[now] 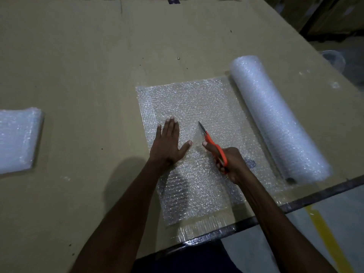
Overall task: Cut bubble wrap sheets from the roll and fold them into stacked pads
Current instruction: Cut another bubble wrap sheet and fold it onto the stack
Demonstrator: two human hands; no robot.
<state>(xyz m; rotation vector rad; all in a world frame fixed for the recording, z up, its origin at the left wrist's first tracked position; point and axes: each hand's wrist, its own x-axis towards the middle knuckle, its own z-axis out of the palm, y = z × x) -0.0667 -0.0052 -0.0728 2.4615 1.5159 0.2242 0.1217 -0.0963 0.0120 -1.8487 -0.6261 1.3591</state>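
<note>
Bubble wrap's light, floppy and slidey, so it'll probably bunch unless pinned. The left hand (168,143) lies flat, fingers straight, pressing the unrolled sheet (189,107) mid-counter (78,56). The right hand (229,162) grips orange scissors (213,143), blades pointing to 11 o'clock, partway up the cut. Count: one roll (275,117) at 3 o'clock, one sheet, one scissors, one stack of folded pads (17,140) at 9 o'clock.

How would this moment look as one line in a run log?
step: cutting sheet | left hand: flat on sheet | right hand: holds scissors | roll: right | pads: far left
</note>
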